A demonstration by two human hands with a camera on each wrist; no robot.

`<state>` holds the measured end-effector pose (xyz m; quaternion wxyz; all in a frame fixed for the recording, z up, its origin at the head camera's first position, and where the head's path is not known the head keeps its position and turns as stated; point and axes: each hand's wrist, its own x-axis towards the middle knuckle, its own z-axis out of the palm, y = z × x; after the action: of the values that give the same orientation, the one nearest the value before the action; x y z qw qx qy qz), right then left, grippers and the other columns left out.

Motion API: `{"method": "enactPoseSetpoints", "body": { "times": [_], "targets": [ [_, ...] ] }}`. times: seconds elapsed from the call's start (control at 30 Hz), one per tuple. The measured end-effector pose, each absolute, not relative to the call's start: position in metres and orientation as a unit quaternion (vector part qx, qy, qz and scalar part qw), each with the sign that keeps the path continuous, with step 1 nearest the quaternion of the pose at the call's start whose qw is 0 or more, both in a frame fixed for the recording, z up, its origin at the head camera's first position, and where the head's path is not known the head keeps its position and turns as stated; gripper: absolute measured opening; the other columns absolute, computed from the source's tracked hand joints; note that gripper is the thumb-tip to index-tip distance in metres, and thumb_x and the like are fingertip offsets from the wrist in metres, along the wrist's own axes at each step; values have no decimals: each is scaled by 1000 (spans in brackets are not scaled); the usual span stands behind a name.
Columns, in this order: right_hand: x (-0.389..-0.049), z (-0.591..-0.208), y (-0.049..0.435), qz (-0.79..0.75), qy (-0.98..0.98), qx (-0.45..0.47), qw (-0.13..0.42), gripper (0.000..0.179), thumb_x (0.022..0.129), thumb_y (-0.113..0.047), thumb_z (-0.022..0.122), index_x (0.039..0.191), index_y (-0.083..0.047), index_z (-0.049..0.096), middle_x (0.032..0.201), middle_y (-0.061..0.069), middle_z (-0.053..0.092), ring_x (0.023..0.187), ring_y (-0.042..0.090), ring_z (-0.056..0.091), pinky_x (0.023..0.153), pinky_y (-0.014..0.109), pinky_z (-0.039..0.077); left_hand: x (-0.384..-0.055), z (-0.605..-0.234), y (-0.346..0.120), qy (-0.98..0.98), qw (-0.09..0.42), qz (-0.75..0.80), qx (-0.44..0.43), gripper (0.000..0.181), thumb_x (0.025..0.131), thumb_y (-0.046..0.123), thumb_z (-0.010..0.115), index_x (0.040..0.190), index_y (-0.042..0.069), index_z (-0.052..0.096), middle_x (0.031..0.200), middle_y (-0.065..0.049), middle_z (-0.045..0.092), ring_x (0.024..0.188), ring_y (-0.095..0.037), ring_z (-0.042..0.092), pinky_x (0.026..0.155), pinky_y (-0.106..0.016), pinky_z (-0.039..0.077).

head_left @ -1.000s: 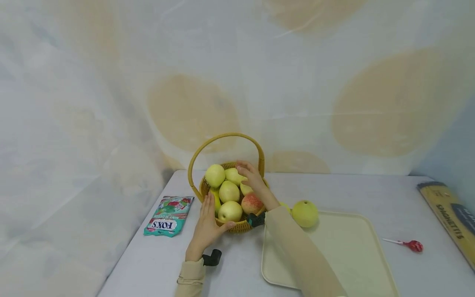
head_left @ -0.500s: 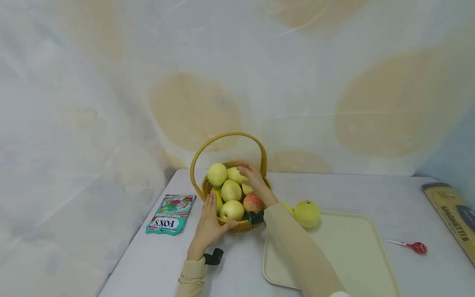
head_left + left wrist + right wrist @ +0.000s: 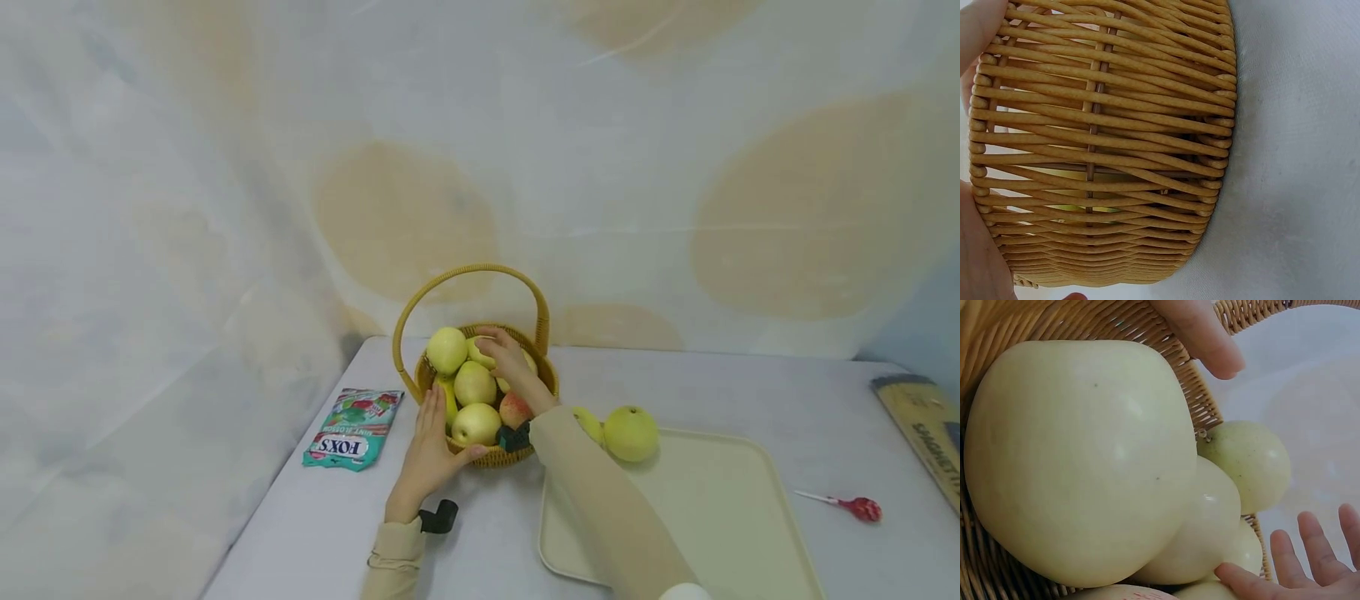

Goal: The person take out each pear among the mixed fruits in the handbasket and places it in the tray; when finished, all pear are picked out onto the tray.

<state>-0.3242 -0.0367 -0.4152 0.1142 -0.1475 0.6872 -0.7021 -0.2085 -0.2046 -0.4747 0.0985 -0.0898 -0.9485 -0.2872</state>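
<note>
A woven wicker basket [image 3: 495, 458] with a tall arched handle [image 3: 472, 268] holds several pale green-yellow fruits, one of them a round fruit [image 3: 477, 425] at the front. A red-orange peach [image 3: 515, 410] and a banana [image 3: 447, 398] lie among them. My left hand [image 3: 431, 462] rests against the basket's front left side, fingers straight and thumb spread along the rim. Over the fruit reaches my right hand [image 3: 510, 362], its fingers loosely bent and nothing gripped. A large pale fruit [image 3: 1085, 462] fills much of the right wrist view, beside a finger [image 3: 1207, 344] of that hand.
Left of the basket lies a teal Fox's candy bag [image 3: 352, 429]. A cream tray [image 3: 720, 500] sits to the right, with a yellow-green round fruit [image 3: 632, 434] and a yellow fruit [image 3: 588, 423] at its back left. Farther right are a red lollipop [image 3: 862, 508] and a spaghetti pack [image 3: 926, 433].
The head view has turned slightly, so the scene sits farther right in it. Relative to the basket, my right hand has shifted a little left over the fruit. My left hand stays at the rim.
</note>
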Motion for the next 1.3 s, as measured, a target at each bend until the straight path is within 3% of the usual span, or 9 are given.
{"method": "enactPoseSetpoints", "body": {
  "times": [0.53,0.93,1.3],
  "targets": [
    [-323,-419,-44,-682,708,-125,133,52,100,-32,49,147,-12,39,147,16,44,136,37,43,109,62,33,-201,-473,-202,-943,103,-300,-97,122,75,72,63,155,2,4,163,-18,4,151,-38,4,120,-56,15],
    [-322,-423,-43,-655,729,-144,137,51,100,-28,50,146,-8,38,146,18,44,133,36,46,110,55,36,-199,-472,-199,-944,106,-298,-97,121,76,72,62,155,2,4,163,-18,4,151,-37,4,120,-56,15],
    [-319,-421,-43,-578,780,-173,167,70,95,-24,59,152,-6,23,146,24,43,132,39,45,109,55,38,-196,-470,-197,-945,107,-294,-101,120,76,71,63,155,1,6,163,-17,4,151,-37,5,120,-56,17]
  ]
}}
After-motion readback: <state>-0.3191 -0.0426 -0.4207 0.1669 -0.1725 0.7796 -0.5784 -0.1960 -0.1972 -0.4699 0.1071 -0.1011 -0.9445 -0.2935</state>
